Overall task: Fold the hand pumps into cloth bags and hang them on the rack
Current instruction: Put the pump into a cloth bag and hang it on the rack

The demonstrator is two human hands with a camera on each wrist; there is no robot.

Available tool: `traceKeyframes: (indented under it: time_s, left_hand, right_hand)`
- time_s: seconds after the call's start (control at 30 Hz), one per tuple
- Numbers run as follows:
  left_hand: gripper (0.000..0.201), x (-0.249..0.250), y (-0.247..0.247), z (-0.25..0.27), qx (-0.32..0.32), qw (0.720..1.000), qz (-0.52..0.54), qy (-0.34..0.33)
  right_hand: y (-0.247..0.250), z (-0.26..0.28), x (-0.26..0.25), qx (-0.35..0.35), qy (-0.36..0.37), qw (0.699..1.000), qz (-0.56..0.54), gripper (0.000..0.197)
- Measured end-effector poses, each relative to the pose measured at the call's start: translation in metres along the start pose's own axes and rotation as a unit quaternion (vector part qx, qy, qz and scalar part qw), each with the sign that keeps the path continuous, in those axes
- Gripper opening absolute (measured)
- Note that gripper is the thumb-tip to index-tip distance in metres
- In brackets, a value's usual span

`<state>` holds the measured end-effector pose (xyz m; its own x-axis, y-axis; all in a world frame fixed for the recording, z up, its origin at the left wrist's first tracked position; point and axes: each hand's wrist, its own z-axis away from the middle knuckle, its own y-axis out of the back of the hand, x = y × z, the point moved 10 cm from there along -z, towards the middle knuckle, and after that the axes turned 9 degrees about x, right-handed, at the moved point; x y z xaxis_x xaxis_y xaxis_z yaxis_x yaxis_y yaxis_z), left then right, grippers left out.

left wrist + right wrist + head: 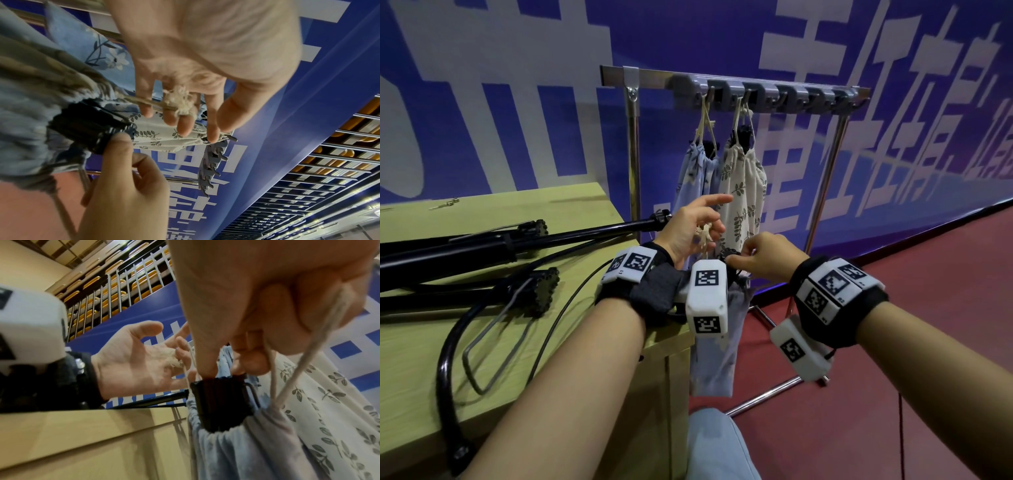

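We have a pale blue bag [714, 346] hanging between our hands, just off the edge of the table [571, 219] and in front of the rack [736, 85]. A black pump [218, 404] stands in its mouth, its top poking out above the gathered cloth. Our right hand [763, 255] pinches that black top with thumb and fingertips, and a loop of cord [287, 381] runs up through its curled fingers. Our left hand [693, 228] is mostly spread, palm up, with the frayed knotted cord end [179, 100] caught among its fingers; how tightly they close on it we cannot quite tell, since the wrist view is blurred.

Two bags already hang from the hooks [743, 96]: a blue bag [697, 171] and a leaf bag [743, 192] beside it, each with a black pump top showing. More pumps [482, 240] lie on the table.

We judge the load as a stiff, fairly heavy bar inside a soft, limp sack. The cloth itself gives no purchase; it would slide and bunch if we gripped it. The pump top is hard and ribbed, a sound place to steady the weight. The cords are the real handles: thin and rough enough not to slip, they cinch the mouth when pulled apart. Once the mouth is snug around the pump, we would carry the bag by the cord loop and drop that loop over a free hook.
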<state>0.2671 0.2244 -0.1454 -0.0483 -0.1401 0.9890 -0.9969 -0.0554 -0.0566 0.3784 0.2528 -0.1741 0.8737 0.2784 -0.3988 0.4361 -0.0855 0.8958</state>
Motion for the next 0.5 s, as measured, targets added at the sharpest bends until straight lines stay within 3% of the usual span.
traceKeyframes:
  time_s: [0.13,0.23,0.3,0.37,0.43,0.5]
  left_hand:
    - [0.03,-0.003,0.012,-0.001,0.052,0.999,0.0,0.001]
    - [0.026,-0.003,0.021,-0.003,0.096,0.995,0.025,0.009]
    - [0.025,-0.005,0.028,-0.005,0.13,0.991,0.03,0.016]
    - [0.023,-0.006,0.036,-0.006,0.164,0.986,0.038,0.016]
    - [0.023,-0.003,0.045,-0.006,0.204,0.977,0.059,0.002]
    - [0.023,-0.001,0.052,-0.004,0.231,0.969,0.089,-0.008]
  right_hand:
    - [-0.002,0.002,-0.008,0.023,0.004,1.0,-0.017,0.028]
    - [0.001,0.001,-0.005,0.017,-0.03,0.994,-0.104,0.005]
    - [0.007,0.001,0.003,0.007,-0.06,0.989,-0.133,0.012]
    - [0.013,0.004,0.01,-0.007,-0.06,0.997,-0.051,0.022]
    - [0.014,0.01,0.015,-0.032,-0.044,0.994,0.098,0.012]
    - [0.015,0.011,0.022,-0.037,-0.046,0.983,0.176,0.035]
